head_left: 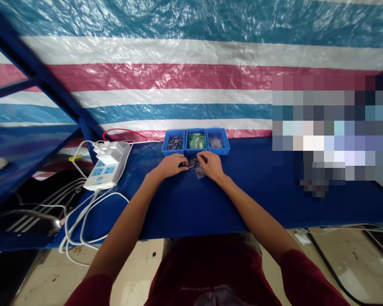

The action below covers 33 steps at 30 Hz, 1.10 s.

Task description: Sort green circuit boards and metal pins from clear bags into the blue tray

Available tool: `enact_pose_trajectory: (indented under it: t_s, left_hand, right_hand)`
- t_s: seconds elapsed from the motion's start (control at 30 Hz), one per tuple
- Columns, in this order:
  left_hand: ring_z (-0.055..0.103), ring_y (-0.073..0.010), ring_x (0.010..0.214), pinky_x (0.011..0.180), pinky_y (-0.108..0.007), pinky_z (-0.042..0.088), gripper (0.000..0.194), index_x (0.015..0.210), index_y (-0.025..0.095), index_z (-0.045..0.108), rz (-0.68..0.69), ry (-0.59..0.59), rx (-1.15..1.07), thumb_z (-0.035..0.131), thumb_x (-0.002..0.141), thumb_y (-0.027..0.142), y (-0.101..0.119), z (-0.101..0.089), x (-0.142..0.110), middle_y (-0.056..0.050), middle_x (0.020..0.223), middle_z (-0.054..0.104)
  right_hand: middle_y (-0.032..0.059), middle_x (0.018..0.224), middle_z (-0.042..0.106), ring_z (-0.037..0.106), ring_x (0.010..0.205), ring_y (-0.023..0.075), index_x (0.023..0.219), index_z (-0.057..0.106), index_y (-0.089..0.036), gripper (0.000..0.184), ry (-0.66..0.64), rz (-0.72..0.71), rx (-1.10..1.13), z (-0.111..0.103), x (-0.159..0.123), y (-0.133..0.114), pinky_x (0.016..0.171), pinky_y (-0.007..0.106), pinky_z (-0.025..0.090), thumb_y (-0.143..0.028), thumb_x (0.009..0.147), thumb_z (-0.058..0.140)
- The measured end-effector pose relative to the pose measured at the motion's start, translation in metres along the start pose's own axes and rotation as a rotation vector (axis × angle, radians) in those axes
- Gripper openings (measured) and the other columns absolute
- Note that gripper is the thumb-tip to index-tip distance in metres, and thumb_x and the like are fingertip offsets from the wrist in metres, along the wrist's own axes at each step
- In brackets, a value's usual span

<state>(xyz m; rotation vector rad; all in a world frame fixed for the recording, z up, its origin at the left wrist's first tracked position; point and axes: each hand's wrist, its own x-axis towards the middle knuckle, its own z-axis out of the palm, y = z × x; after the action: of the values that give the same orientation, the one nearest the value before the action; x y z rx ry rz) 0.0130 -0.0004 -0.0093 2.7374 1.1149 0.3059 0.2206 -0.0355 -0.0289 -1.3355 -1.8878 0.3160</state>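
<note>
My left hand [172, 165] rests low over the blue table with its fingers curled. Its thumb and fingertips are at some small metal pieces [192, 166]; what it grips is too small to make out. Across from it, my right hand [212, 165] is closed in a pinch, and the thing at its fingertips is not clear. A small clear plastic bag [200, 171] with slim metal pieces lies between the hands. Just behind stand three blue bins: the left bin [164, 148] contains loose metal screw-like pieces [175, 143], the middle bin [195, 152] green-and-white packets [196, 140], the right bin [224, 151] clear plastic bags [215, 143].
A white power strip [100, 178] with plugged-in chargers [110, 152] stands on the left of the table [191, 208]. White cables [79, 221] loop over the front edge. A striped plastic sheet [178, 76] hangs behind. A blurred-out area [328, 131] covers the right side.
</note>
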Motion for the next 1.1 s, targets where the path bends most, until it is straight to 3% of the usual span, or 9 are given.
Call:
enact_pose_trajectory:
  t_s: [0.1, 0.23, 0.37, 0.53, 0.67, 0.8, 1.0, 1.1]
  left_hand:
    - [0.062, -0.0209, 0.085, 0.073, -0.028, 0.044, 0.013, 0.087, 0.02, 0.064, -0.031, -0.067, 0.031, 0.055, 0.088, 0.03, 0.001, 0.006, 0.002, -0.005, 0.093, 0.067]
    - [0.061, -0.0215, 0.083, 0.069, -0.028, 0.042, 0.01, 0.083, 0.02, 0.06, -0.04, -0.045, 0.084, 0.051, 0.088, 0.021, 0.003, 0.009, 0.002, -0.006, 0.089, 0.066]
    - [0.061, -0.0217, 0.076, 0.066, -0.029, 0.041, 0.014, 0.088, 0.019, 0.059, -0.078, 0.13, 0.099, 0.045, 0.091, 0.019, 0.008, 0.01, 0.001, -0.006, 0.08, 0.065]
    - [0.061, -0.0192, 0.076, 0.072, -0.029, 0.045, 0.023, 0.089, 0.018, 0.06, 0.013, 0.359, -0.013, 0.04, 0.098, 0.026, 0.017, 0.013, 0.002, -0.006, 0.082, 0.066]
    - [0.064, -0.0177, 0.08, 0.077, -0.028, 0.048, 0.028, 0.089, 0.019, 0.063, 0.015, 0.458, -0.153, 0.043, 0.099, 0.035, 0.021, 0.015, 0.005, -0.005, 0.085, 0.069]
    - [0.063, -0.0173, 0.075, 0.072, -0.028, 0.048, 0.035, 0.082, 0.018, 0.065, 0.022, 0.51, -0.149, 0.047, 0.098, 0.043, 0.022, 0.016, 0.006, -0.005, 0.078, 0.069]
    - [0.061, -0.0147, 0.07, 0.069, -0.027, 0.049, 0.03, 0.081, 0.017, 0.067, 0.025, 0.706, -0.179, 0.053, 0.096, 0.039, 0.033, 0.014, 0.006, -0.004, 0.075, 0.068]
    - [0.063, -0.0156, 0.072, 0.067, -0.028, 0.05, 0.028, 0.083, 0.018, 0.069, -0.017, 0.736, -0.26, 0.057, 0.093, 0.04, 0.039, 0.01, 0.005, -0.005, 0.077, 0.07]
  right_hand:
    - [0.0054, 0.089, 0.07, 0.062, 0.081, 0.0176, 0.092, 0.07, -0.019, 0.025, -0.008, -0.008, 0.0, 0.001, 0.001, 0.002, 0.077, 0.026, 0.044, -0.024, 0.094, 0.046]
    - [0.0059, 0.091, 0.07, 0.062, 0.081, 0.0176, 0.093, 0.07, -0.019, 0.025, 0.002, -0.018, 0.011, 0.001, 0.001, 0.003, 0.076, 0.026, 0.044, -0.025, 0.094, 0.046]
    - [0.0051, 0.089, 0.07, 0.062, 0.079, 0.0169, 0.094, 0.07, -0.019, 0.022, 0.002, -0.047, 0.042, 0.001, 0.0, 0.002, 0.073, 0.026, 0.043, -0.028, 0.095, 0.049]
    - [0.0039, 0.086, 0.069, 0.061, 0.08, 0.0162, 0.09, 0.069, -0.019, 0.018, -0.028, -0.112, 0.073, 0.002, 0.0, 0.002, 0.073, 0.025, 0.042, -0.027, 0.094, 0.053]
    - [0.0036, 0.083, 0.068, 0.061, 0.076, 0.0158, 0.086, 0.068, -0.019, 0.021, 0.0, -0.089, 0.085, 0.003, 0.0, 0.004, 0.072, 0.025, 0.041, -0.028, 0.095, 0.052]
    - [0.0047, 0.082, 0.068, 0.061, 0.076, 0.0157, 0.084, 0.068, -0.017, 0.024, 0.038, -0.072, 0.102, 0.003, 0.0, 0.004, 0.073, 0.024, 0.042, -0.028, 0.097, 0.05]
    - [0.0051, 0.086, 0.07, 0.063, 0.079, 0.0158, 0.089, 0.068, -0.017, 0.027, 0.005, -0.088, 0.126, 0.002, 0.001, 0.003, 0.074, 0.024, 0.043, -0.029, 0.098, 0.046]
    - [0.0059, 0.089, 0.072, 0.064, 0.082, 0.0165, 0.093, 0.07, -0.017, 0.025, -0.014, -0.097, 0.129, 0.003, 0.001, 0.002, 0.077, 0.024, 0.043, -0.027, 0.098, 0.047]
